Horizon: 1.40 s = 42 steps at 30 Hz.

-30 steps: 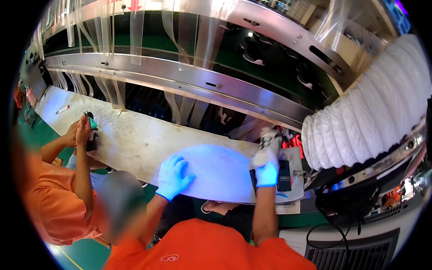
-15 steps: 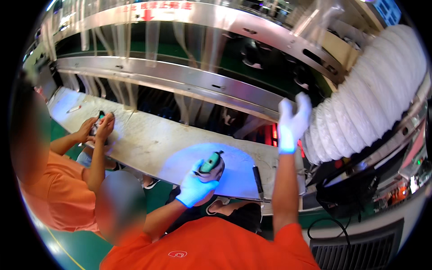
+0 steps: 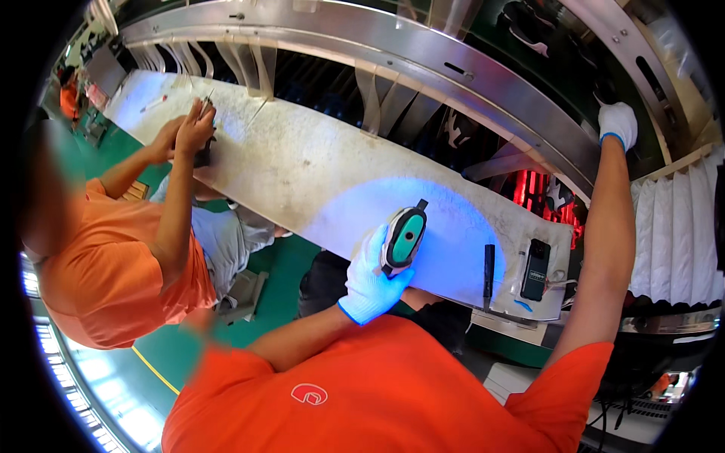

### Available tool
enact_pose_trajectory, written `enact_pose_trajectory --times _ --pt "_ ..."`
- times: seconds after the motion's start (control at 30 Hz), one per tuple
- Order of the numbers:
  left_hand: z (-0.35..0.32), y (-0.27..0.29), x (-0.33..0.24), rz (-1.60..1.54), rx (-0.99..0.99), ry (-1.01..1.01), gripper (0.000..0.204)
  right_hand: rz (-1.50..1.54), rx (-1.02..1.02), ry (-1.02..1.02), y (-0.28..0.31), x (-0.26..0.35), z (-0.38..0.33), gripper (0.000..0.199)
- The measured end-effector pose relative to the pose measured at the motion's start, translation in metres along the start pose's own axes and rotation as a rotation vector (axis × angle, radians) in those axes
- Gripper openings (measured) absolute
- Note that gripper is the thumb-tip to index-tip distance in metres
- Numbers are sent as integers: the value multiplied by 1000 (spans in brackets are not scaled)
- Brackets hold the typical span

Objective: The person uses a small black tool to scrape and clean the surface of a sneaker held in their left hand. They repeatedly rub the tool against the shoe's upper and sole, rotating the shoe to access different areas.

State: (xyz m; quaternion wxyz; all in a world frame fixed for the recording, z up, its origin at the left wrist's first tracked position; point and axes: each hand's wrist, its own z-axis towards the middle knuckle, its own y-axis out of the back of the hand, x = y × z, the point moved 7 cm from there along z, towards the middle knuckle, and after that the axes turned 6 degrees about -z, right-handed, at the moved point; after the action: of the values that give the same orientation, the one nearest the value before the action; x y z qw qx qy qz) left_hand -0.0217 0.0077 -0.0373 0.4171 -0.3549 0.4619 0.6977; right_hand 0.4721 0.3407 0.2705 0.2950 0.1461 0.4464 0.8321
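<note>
Gloved, the left hand (image 3: 370,283) curls around a teal-and-black handheld device (image 3: 402,239) held just above the blue-lit worktable (image 3: 317,181). Its grip looks partial, so the device could slip onto the table. Reaching up, the right hand (image 3: 618,123) touches the metal frame (image 3: 483,72); I cannot tell how far its fingers spread.

Pale worn bench (image 3: 317,170), black pen (image 3: 488,270), black device (image 3: 535,269)

Bare bench top (image 3: 317,174) lies open between the co-worker's hands (image 3: 185,136) and the teal tool (image 3: 402,240).
</note>
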Motion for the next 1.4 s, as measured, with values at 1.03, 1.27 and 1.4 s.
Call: enact_pose_trajectory --times 1.03,1.27,1.4 --pt "-7 28 -21 271 284 -823 53 941 139 490 -9 -40 -601 56" --pt "76 40 -139 -29 538 -344 51 1206 99 499 107 -61 -544 32" --pt "73 27 -155 23 753 -180 56 1403 429 319 144 -70 -528 31"
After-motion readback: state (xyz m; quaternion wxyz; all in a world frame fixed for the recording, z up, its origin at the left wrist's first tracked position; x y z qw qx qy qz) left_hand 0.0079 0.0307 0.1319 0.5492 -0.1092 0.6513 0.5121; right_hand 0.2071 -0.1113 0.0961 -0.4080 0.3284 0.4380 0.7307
